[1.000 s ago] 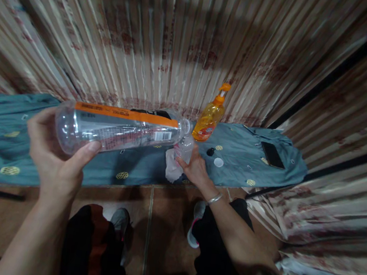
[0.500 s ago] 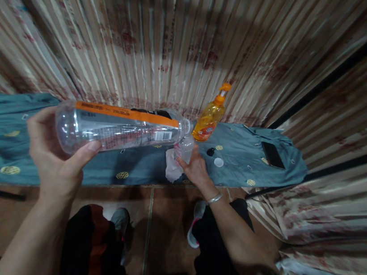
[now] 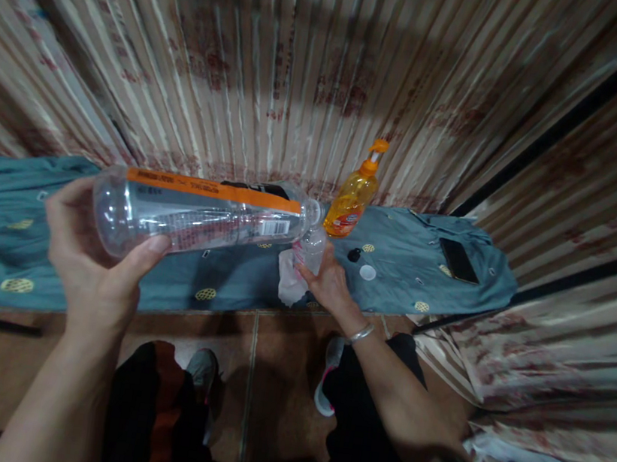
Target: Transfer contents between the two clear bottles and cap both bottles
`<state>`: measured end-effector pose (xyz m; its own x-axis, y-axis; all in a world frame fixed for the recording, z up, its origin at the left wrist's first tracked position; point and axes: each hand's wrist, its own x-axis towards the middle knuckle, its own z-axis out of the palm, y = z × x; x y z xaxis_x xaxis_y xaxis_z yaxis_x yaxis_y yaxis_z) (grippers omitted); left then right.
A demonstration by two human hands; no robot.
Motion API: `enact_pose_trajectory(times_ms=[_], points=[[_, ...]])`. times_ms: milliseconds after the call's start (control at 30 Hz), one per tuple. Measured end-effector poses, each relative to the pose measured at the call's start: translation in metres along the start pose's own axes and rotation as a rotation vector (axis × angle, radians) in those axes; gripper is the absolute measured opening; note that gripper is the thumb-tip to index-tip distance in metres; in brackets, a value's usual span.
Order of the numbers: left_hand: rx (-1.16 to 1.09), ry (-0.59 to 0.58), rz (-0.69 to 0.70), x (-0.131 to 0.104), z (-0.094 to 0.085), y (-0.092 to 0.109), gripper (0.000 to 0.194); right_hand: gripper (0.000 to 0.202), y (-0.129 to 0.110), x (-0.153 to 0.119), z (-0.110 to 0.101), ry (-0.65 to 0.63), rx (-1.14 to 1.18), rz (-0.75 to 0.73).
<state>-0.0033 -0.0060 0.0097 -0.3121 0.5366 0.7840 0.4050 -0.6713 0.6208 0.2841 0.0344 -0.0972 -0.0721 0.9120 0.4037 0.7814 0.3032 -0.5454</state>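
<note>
My left hand (image 3: pixel 103 257) is closed round the base of a large clear plastic bottle (image 3: pixel 202 217) with an orange and black label. That bottle lies almost level in the air, its uncapped neck pointing right. Its mouth is at the top of a small clear bottle (image 3: pixel 313 247), which my right hand (image 3: pixel 330 283) grips upright; whether the two rims touch I cannot tell. Beside the small bottle a crumpled white tissue (image 3: pixel 291 278) lies on the cloth. Any liquid passing between the bottles is too faint to make out.
Behind my right hand stands an orange pump bottle (image 3: pixel 351 203). A black cap (image 3: pixel 354 254), a white round lid (image 3: pixel 367 272) and a black phone (image 3: pixel 458 261) lie on the teal cloth (image 3: pixel 408 252) to the right. A pleated curtain (image 3: pixel 318 73) hangs behind.
Almost nothing differs. The large bottle has turned or tilted very slightly in my left hand; the small bottle and my right hand keep their place.
</note>
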Motion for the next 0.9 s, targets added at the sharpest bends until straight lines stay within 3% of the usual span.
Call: enact_pose_trajectory(times_ms=[900], points=[[0.016,0.016,-0.004,0.0010,-0.0004,-0.0003,0.079,0.071,0.0004,0.0001,-0.0001,-0.001,0.002,0.014]])
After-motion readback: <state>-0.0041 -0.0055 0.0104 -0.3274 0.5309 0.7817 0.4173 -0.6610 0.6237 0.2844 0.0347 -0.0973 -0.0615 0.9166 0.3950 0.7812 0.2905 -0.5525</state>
